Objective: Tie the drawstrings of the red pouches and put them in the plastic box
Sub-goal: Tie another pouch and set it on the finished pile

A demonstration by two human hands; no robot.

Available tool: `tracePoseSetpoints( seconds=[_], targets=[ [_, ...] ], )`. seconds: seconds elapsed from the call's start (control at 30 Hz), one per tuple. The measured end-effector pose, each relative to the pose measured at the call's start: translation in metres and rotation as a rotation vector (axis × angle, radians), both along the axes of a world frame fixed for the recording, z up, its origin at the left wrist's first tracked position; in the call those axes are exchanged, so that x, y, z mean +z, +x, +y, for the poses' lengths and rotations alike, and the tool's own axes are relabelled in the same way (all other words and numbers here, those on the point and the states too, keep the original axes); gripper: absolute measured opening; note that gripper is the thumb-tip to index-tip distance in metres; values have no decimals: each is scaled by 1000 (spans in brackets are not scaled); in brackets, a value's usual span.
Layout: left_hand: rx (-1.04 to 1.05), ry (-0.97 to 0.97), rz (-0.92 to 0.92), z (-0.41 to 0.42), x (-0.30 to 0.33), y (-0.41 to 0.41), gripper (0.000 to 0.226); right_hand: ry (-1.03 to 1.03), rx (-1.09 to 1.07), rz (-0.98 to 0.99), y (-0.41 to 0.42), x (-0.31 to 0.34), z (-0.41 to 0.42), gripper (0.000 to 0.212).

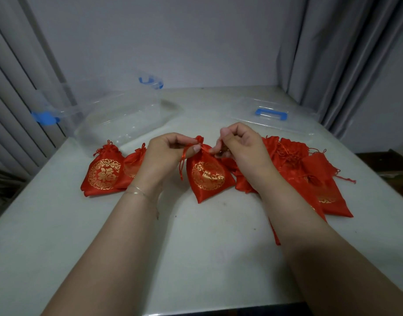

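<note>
Centre pouch [207, 176]: red satin with a gold roundel, lying on the tabletop [196, 247] between the two hands, its gathered neck pointing away from the viewer.
Left hand [166, 153]: fingers curled, thumb and forefinger pinching a red drawstring [182, 164] at the left of the pouch neck; the loose end of the cord hangs down beside the pouch.
Right hand [239, 144]: fingers curled, fingertips pinching the cord at the right of the pouch neck; the cord itself is mostly hidden by the fingers.
Closed pouches [104, 173]: two lie side by side on the left, necks gathered; the nearer-centre one is partly hidden behind the left wrist.
Pouch pile [310, 172]: several red pouches overlapping on the right, partly under the right forearm, loose cords trailing out.
Plastic box [118, 119]: clear, blue latches, standing open on the far left of the tabletop, well apart from the centre pouch; no pouch shows inside it.
Lid [273, 115]: clear with a blue handle, lying flat at the far right.
Bracelet [136, 192]: thin band on the left wrist.
Curtains [346, 53]: grey, hanging at both sides.
</note>
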State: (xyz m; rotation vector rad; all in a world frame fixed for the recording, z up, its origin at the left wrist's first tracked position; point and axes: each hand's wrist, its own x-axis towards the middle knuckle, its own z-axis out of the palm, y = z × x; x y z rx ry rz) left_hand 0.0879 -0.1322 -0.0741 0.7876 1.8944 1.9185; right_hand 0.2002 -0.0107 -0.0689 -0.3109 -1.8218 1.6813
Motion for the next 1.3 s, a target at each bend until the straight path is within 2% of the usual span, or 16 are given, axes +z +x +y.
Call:
tracePoseSetpoints(
  seconds=[0.1,0.2,0.27,0.37,0.47,0.7,0.8,0.9,1.1,1.17,1.3],
  targets=[
    [-33,-55,229,0,-1,5,22,168,-52,-129,1,-3,2,16],
    [-59,-94,406,2,-2,8,26,372,-158,-62,1,-5,5,11],
    [-59,-116,499,3,-3,13,23,464,-136,-43,0,-6,7,21],
    [-30,-99,594,4,-4,19,22,402,-79,-145,0,-6,5,18],
    [21,-79,691,6,-7,19,19,263,-66,-151,0,-6,3,10],
    [139,-141,961,8,-12,16,9,52,19,-247,-2,-11,7,10],
    [145,-168,1004,8,-13,15,7,-1,100,-303,-1,-11,12,19],
    [168,-211,1023,8,-13,16,8,19,87,-349,0,-10,16,21],
    [126,-229,1033,7,-12,15,19,124,-14,-356,-2,-10,8,7],
    [105,-223,1029,7,-12,16,25,158,-74,-350,-4,-11,6,10],
    [122,-306,1024,6,-11,15,13,201,-168,-292,-6,-14,6,16]
  ],
)
